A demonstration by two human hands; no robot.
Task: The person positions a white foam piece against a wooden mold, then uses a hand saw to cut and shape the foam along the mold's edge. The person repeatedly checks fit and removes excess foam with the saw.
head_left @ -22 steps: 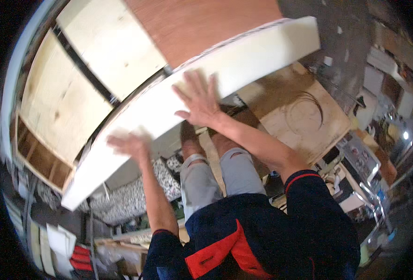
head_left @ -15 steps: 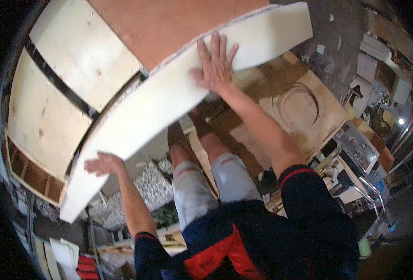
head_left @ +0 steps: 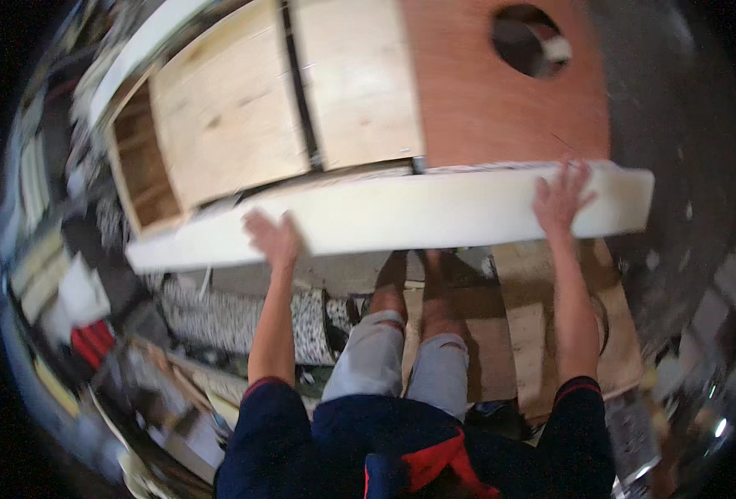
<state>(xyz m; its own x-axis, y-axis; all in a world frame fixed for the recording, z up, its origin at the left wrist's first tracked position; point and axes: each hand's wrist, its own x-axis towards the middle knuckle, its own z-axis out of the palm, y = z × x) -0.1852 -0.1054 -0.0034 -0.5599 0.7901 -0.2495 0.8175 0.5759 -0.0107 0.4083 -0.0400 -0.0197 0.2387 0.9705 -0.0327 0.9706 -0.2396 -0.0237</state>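
White strip (head_left: 418, 214) along near edge of wooden panels (head_left: 360, 91); left grip (head_left: 273, 239), right grip (head_left: 562, 201) both unclenched, spread over strip; hands blurred, contact unclear.

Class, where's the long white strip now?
Mid-picture in the head view, the white strip runs along the near edge of the wooden panels, the left hand and right hand over it.
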